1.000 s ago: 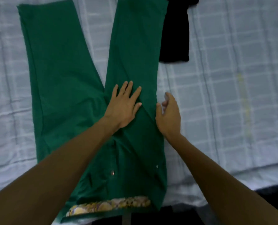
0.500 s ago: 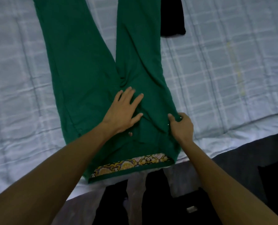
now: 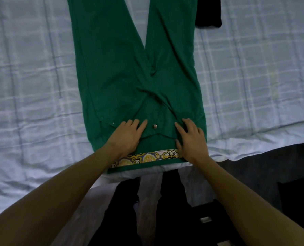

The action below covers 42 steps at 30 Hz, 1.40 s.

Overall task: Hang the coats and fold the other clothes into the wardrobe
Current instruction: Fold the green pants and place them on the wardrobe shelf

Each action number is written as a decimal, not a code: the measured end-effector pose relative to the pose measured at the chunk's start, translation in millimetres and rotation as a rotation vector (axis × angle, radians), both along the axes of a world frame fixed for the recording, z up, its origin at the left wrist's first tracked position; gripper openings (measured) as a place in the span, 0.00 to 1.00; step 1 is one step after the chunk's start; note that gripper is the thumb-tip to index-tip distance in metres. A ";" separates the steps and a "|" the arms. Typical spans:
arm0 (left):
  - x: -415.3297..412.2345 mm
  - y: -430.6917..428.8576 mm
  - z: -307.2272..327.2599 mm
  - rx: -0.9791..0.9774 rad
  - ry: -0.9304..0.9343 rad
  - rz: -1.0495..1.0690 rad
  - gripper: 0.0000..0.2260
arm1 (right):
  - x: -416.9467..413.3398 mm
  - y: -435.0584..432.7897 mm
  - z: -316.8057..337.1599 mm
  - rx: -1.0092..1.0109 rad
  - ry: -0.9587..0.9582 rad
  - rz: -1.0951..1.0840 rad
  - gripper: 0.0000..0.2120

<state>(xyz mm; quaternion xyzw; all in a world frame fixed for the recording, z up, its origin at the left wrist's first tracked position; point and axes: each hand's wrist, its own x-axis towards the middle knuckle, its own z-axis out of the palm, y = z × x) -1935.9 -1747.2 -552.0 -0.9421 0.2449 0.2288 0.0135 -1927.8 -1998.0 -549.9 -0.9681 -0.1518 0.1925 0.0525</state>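
Green trousers lie spread flat on the bed, legs running away from me and the waist at the near edge. A patterned yellow lining shows along the waistband. My left hand rests flat on the waist area left of a metal button, fingers straight. My right hand presses on the right side of the waist with fingers spread and slightly bent over a crease.
The bed has a pale blue checked cover. A black garment lies at the far edge, right of the trousers. Below the bed edge are my dark-clothed legs and a dark floor.
Both hands slid down toward the waistband. My right hand let go of the trousers' side edge and now lies on top. The view shifted nearer the bed edge.
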 end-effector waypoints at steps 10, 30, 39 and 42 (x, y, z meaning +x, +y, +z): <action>-36.6 6.0 19.5 0.018 0.245 -0.109 0.34 | -6.6 -37.8 8.5 0.111 -0.004 -0.079 0.16; 52.7 -25.7 -10.4 -0.129 0.123 0.128 0.28 | 60.1 10.7 52.6 0.542 -0.012 -1.122 0.06; 38.2 128.0 26.2 -0.657 -0.264 1.294 0.16 | 4.3 221.4 87.1 0.305 0.390 0.042 0.25; 21.9 155.6 26.0 -0.596 -0.185 1.205 0.14 | -10.6 237.2 76.9 0.251 0.471 0.046 0.23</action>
